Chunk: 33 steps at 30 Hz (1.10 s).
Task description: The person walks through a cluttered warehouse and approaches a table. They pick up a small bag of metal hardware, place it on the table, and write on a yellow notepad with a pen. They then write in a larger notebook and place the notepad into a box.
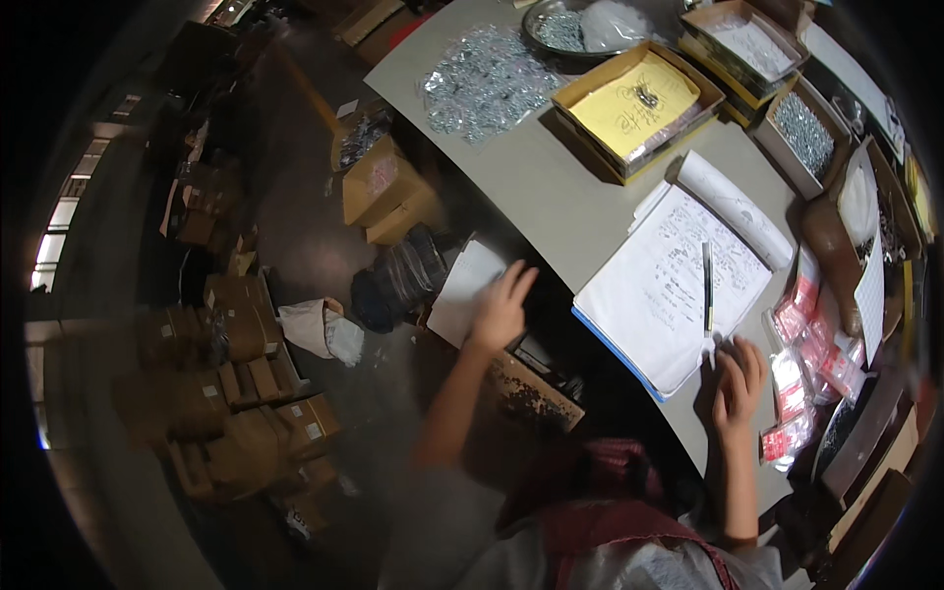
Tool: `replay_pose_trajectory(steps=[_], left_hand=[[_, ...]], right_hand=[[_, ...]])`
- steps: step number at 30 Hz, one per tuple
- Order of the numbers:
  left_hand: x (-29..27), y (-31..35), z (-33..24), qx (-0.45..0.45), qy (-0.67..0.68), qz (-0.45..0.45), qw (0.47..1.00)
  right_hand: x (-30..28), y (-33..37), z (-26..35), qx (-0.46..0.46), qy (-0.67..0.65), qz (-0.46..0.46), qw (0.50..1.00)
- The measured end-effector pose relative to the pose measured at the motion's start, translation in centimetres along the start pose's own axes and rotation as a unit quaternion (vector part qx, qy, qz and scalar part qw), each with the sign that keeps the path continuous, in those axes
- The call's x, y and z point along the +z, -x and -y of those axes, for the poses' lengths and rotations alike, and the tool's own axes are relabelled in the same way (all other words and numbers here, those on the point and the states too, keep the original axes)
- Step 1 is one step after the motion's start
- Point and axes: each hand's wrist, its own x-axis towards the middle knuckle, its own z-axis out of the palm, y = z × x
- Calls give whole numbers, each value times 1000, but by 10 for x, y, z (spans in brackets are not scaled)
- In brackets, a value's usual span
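My left hand (500, 313) is off the table's left edge, fingers stretched and slightly apart, over a white sheet or pad (462, 292) lower down. It appears to hold nothing; whether it touches the paper I cannot tell. Bent but loosely parted, the fingers of my right hand (739, 383) rest by the near right corner of an open notebook (649, 305). A small white bit lies near those fingertips. Handwriting covers part of the notebook's page, its upper leaf is curled back, and a blue edge shows beneath. A dark pen (708, 285) lies across the page.
On the grey table (551, 216) lie a heap of small clear packets (487, 84), a box with a yellow sheet (634, 108), a metal bowl (556, 29), a box of metal pieces (801, 133) and red-and-white packets (792, 393). Cardboard boxes (241, 442) crowd the left floor.
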Motion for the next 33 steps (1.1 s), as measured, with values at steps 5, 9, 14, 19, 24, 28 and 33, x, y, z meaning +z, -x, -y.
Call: replay_pose_trajectory(steps=[5, 9, 14, 19, 24, 28, 33], left_hand=[[62, 134, 149, -376, -60, 135, 915], [59, 115, 169, -421, 3, 201, 885], [82, 100, 176, -388, 8, 250, 887], [86, 120, 186, -344, 47, 178, 921], [22, 164, 215, -289, 367, 141, 873], [-17, 244, 219, -253, 681, 119, 677], [-12, 324, 203, -365, 732, 99, 566]], right_hand=[[4, 44, 23, 87, -8, -26, 996], [4, 75, 39, 102, 10, -52, 993], [34, 155, 102, 181, 10, -76, 981], [116, 216, 258, 242, -16, 6, 970], [197, 218, 362, 237, -178, 269, 917], [257, 166, 378, 282, -348, 278, 849], [375, 114, 300, 336, -154, 194, 909]])
